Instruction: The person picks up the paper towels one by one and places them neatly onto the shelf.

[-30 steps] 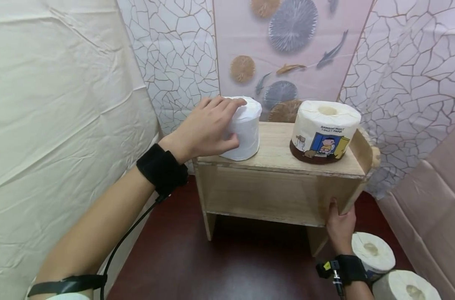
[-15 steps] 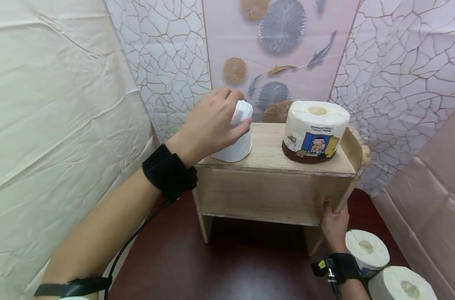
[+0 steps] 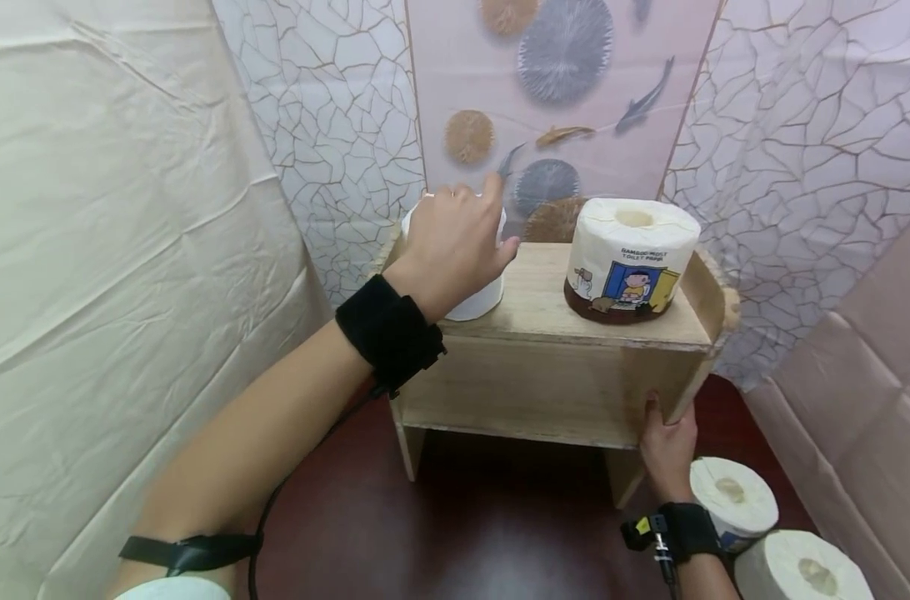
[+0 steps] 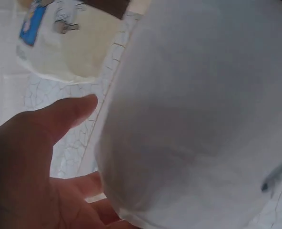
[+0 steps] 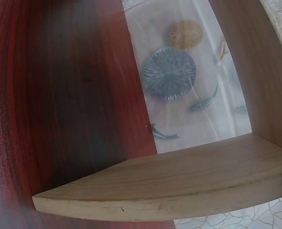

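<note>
A plain white paper roll (image 3: pixel 479 302) stands upright at the left end of the top board of a small wooden shelf (image 3: pixel 533 300). My left hand (image 3: pixel 455 237) lies over it and hides much of it. In the left wrist view the thumb (image 4: pixel 79 109) stands apart from the white roll (image 4: pixel 179 109), while the fingertips reach its top edge. Low on the right, my right hand (image 3: pixel 668 442) grips the shelf's side panel, thumb on the inner face. A toilet paper roll (image 3: pixel 631 262) with a cartoon print stands upright toward the board's right end.
Two more toilet paper rolls, one farther back (image 3: pixel 732 500) and one nearer (image 3: pixel 803 571), stand on the dark red floor (image 3: pixel 492 550) right of my right forearm. Cloth hangs on the left (image 3: pixel 125 208) and right (image 3: pixel 852 433). A patterned sheet (image 3: pixel 575 92) covers the back.
My left hand has shifted right across the white roll, its thumb and index finger lifting away from it. The view turned slightly right. The right hand keeps its grip.
</note>
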The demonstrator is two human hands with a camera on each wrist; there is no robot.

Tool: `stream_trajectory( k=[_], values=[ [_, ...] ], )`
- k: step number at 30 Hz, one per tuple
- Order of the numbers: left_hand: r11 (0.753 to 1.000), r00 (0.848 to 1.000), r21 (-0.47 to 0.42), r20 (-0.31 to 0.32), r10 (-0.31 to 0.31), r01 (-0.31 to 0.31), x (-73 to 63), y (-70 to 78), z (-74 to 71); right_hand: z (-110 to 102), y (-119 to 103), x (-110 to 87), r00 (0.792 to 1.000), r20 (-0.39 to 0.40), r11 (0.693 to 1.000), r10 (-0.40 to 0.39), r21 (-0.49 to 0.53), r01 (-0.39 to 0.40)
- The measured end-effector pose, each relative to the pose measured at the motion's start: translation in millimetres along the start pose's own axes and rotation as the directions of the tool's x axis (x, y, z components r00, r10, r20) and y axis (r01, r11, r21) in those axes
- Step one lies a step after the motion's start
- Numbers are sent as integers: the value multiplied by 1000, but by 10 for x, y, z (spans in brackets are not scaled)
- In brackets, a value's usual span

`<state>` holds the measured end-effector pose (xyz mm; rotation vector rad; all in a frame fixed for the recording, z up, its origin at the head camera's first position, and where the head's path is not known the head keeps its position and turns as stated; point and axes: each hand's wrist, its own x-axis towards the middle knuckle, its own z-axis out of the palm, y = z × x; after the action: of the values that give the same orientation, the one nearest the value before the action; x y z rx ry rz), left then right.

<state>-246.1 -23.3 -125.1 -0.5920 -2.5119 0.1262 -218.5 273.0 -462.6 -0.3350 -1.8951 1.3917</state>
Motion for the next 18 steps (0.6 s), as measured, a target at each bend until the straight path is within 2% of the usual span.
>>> stream_trajectory(
  k=[4, 10, 14, 18],
  values=[
    [998, 996, -14, 53, -65, 66, 92, 23, -16, -4, 4, -4, 1000, 14, 1000, 6, 6, -6],
    [988, 980, 69, 139, -144, 136, 204, 99, -41, 27, 35, 28, 1000, 18, 999, -9, 35, 8],
    [979, 976, 127, 130, -174, 157, 254, 144, 19, 22, 35, 25, 999, 46, 999, 0, 34, -2],
    [972, 979, 177, 103, -175, 155, 284, 189, 103, -16, 25, 8, 999, 52, 1000, 13, 25, -14]
  ],
)
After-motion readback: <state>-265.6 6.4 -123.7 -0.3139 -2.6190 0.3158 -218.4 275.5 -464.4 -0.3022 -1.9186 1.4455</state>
